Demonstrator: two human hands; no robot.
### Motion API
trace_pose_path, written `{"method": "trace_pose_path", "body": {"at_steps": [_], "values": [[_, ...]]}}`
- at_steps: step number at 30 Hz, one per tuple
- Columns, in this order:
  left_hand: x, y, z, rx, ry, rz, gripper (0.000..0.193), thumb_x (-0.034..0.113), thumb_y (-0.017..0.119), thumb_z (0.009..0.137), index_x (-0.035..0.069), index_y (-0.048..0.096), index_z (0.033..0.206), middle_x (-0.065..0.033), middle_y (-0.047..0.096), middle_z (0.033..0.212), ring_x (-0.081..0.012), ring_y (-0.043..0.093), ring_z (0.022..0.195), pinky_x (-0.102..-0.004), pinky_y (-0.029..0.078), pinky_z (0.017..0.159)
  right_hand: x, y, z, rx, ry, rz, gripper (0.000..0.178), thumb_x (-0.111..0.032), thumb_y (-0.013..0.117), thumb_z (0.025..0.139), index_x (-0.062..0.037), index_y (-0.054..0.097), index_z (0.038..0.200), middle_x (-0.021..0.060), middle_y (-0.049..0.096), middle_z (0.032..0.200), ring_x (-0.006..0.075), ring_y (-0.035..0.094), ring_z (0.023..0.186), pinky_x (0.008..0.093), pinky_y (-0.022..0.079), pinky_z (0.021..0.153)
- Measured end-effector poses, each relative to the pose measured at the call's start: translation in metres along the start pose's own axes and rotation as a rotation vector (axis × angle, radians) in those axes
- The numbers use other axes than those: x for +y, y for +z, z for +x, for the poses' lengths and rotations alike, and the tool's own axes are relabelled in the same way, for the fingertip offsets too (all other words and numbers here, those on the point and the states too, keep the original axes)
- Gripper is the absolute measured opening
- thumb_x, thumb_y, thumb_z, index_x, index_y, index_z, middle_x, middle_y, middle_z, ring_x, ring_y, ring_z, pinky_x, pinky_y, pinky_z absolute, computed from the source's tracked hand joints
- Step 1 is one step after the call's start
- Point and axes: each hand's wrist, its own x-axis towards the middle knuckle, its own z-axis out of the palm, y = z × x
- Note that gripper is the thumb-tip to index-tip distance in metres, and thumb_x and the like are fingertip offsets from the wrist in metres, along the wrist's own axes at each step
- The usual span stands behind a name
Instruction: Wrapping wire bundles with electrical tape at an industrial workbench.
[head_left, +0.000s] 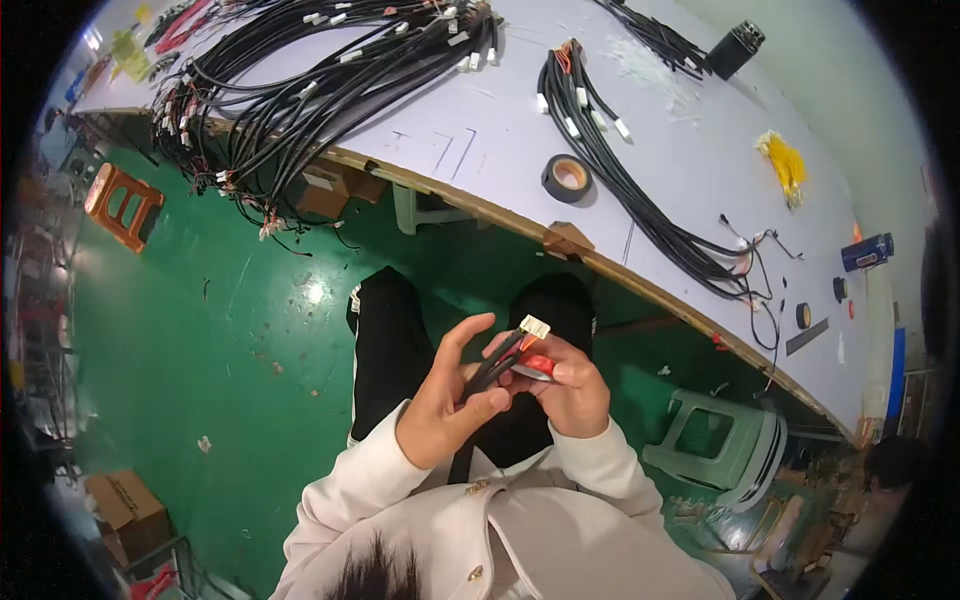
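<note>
Above my lap, my left hand (440,405) is closed around the end of a black cable harness (490,368). At its tip sits a white plug connector (535,326), with short orange-red wires running into it from the black sleeves. My right hand (578,392) grips a small red roll of tape (541,364) between thumb and fingers, right beside the wires. The rest of the harness is hidden behind my hands and sleeve.
Ahead stands a white worktable (430,150) with a big heap of black cables (350,75), a second cable bundle (640,200), black tape (567,178), yellow ties (783,168) and a steel ruler (807,337). Right of me is a green stool (705,440); far left, a brown one (122,207).
</note>
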Motion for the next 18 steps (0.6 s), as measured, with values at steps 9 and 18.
{"method": "trace_pose_path", "body": {"at_steps": [9,18], "values": [[0.005,0.013,-0.009,-0.056,-0.268,-0.084,0.059,0.028,0.045,0.094,0.014,0.014,0.142,-0.0020,0.050,0.083,-0.0069,0.035,0.061,-0.0201,0.029,0.056,0.013,-0.019,-0.017,-0.016,-0.154,-0.292,0.034,-0.020,0.048,0.083,0.0014,0.056,0.108,0.0084,0.058,0.089,0.0136,0.056,0.064,0.0267,0.047,0.063],[-0.004,0.016,-0.017,-0.115,-0.224,0.041,0.060,0.032,0.043,0.096,0.013,0.010,0.142,-0.0025,0.052,0.083,-0.0070,0.041,0.068,-0.0199,0.035,0.059,0.012,-0.022,-0.026,-0.060,0.015,-0.382,0.046,-0.003,0.051,0.081,-0.0017,0.040,0.126,0.0069,0.047,0.113,0.0160,0.049,0.103,0.0270,0.041,0.088]]}}
